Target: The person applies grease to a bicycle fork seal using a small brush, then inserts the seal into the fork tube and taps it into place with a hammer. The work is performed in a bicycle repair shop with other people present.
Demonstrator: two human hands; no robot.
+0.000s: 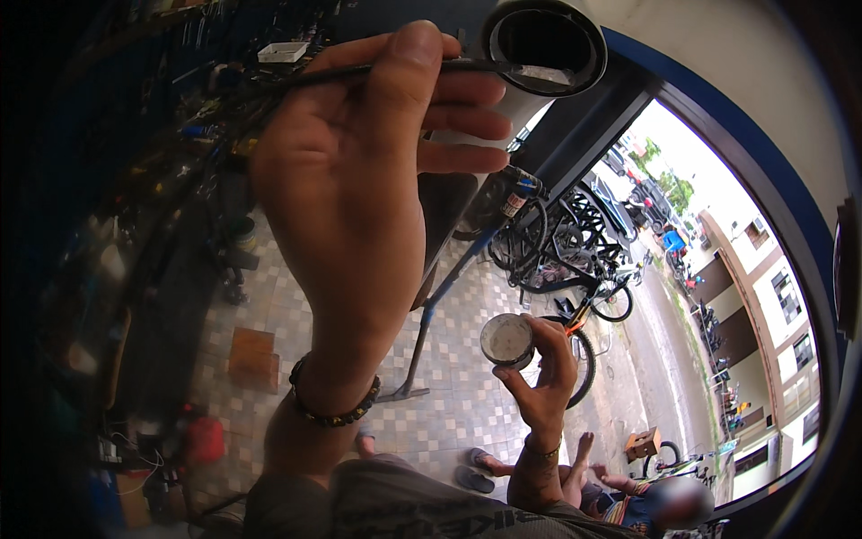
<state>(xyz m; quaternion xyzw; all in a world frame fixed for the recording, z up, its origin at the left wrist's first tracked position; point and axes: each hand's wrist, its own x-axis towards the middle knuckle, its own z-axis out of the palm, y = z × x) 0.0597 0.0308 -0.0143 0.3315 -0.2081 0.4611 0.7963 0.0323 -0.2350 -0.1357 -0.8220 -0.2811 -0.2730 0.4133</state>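
Though half-spread, left hand (359, 171) pinches rod (480, 66) (dark).

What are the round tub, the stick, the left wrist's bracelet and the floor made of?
Round tub: maybe metal or plastic; its dark side looks smooth, its pale face blotchy and dull.
Thin stick: perhaps metal or plastic; it looks slim, dark and dull.
Bracelet: slightly shiny, perhaps wood, stone or plastic; small dark bumps suggest beads.
Floor: probably ceramic tiles, fairly matt; pale and darker squares repeat.

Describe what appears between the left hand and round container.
In the head view, a bluish pole and a dark object appear between left hand and container; tiled floor shows behind.
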